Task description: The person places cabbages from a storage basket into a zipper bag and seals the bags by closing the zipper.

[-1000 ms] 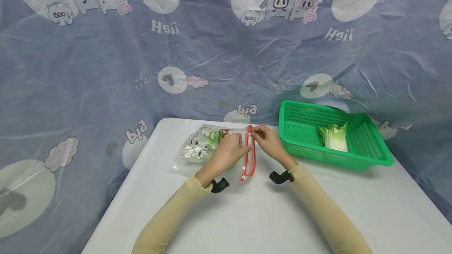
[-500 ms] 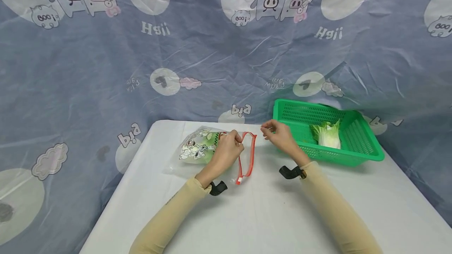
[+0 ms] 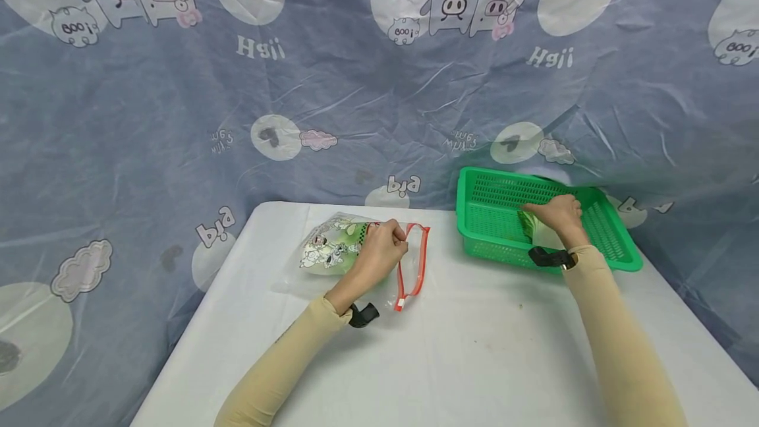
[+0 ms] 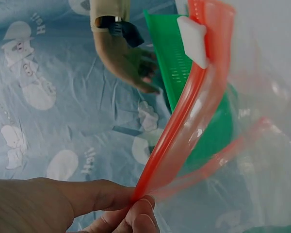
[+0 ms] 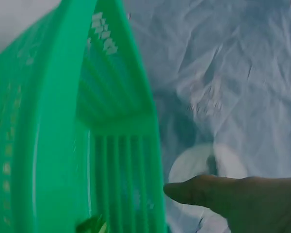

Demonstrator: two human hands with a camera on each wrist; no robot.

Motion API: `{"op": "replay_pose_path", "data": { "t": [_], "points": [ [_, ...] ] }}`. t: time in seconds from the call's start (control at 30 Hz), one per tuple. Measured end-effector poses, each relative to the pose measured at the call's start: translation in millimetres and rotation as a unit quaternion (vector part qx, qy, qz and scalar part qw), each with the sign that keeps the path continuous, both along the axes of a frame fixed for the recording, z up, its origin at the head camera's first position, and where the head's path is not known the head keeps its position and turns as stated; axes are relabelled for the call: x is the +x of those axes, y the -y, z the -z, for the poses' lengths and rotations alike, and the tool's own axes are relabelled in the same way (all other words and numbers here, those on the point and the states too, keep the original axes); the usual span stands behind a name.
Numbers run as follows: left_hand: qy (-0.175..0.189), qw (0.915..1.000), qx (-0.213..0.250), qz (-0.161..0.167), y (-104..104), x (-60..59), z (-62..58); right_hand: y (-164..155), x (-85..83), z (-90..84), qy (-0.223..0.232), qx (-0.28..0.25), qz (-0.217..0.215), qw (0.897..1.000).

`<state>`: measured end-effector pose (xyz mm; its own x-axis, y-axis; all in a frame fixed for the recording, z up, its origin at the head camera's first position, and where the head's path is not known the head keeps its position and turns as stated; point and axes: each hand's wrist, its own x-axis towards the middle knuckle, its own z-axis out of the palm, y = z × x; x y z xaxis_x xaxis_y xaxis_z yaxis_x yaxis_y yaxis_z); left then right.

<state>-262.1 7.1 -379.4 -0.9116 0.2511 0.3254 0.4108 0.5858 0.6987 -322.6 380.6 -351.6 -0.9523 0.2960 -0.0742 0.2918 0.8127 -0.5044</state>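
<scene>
Nearest to us, two beige sleeves came in over the table, which wore a smooth white cover with faint creases and a few dark specks right of the middle. A black strap sat at each wrist.

Farther in, left of the middle, we saw the left hand pinching the edge of the bag between thumb and fingers. The bag lay on the white cover, clear plastic with cartoon prints and something pale green inside. Its mouth gaped to the right, rimmed by a red strip with a white slider at the near end.

Toward the far right stood the green basket, slatted and perforated. The right hand was over it, thumb held well away from the spread fingers, just above the vegetable, a pale stalk with leafy green ends lying inside. We could not tell whether they touched.

Beyond the table's far edge, and down both sides, we had a grey-blue cloth, wrinkled and glossy in places, printed with pale circles, pink clouds, cartoon figures and the words "Haii" and "BOO".
</scene>
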Motion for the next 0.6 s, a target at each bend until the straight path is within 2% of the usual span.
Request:
{"op": "replay_pose_path", "data": {
  "t": [0.17, 0.3, 0.43, 0.5, 0.6],
  "points": [
    [0.004, 1.0000, -0.003, 0.008, 1, -0.1, 0.2, -31, -5.2, 8.8, 0.125, 0.027, 0.002, 0.992],
    [0.004, 0.9999, -0.007, 0.010, 0, 0.4, 0.5, -49, -8.5, 17.4, 0.200, 0.006, -0.025, 0.979],
    [0.010, 0.9999, -0.010, 0.007, -1, 1.2, 0.5, -60, -10.7, 26.3, 0.227, -0.043, -0.051, 0.972],
    [0.012, 0.9999, -0.010, 0.007, -1, 1.2, 0.4, -63, -12.0, 30.8, 0.226, -0.067, -0.046, 0.971],
    [0.016, 0.9998, -0.006, 0.007, 0, 0.5, 0.5, -64, -11.3, 35.4, 0.206, -0.084, -0.025, 0.975]
  ]
}}
